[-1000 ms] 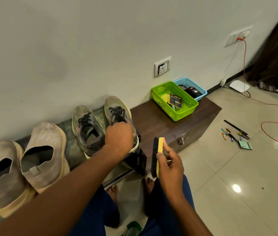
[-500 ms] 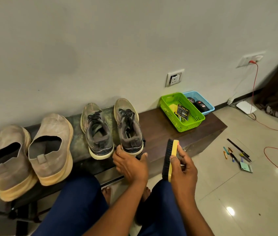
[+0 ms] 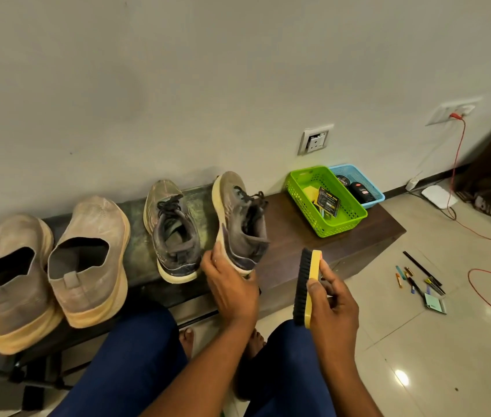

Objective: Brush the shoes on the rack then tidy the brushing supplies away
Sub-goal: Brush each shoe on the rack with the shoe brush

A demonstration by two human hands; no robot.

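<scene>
Rack point(image 3: 313, 236), left hand point(image 3: 229, 284) hiding sneaker point(image 3: 242, 224) heel, right hand point(image 3: 333, 299) gripping brush point(image 3: 306, 284)

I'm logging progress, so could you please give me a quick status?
Left hand grips tilted grey sneaker at heel. Right hand holds brush, off the shoe. Nothing between them.

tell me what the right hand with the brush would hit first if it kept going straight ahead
Probably the bench top just right of the tilted grey shoe, though depth is unclear. The right hand holds the brush.
</scene>
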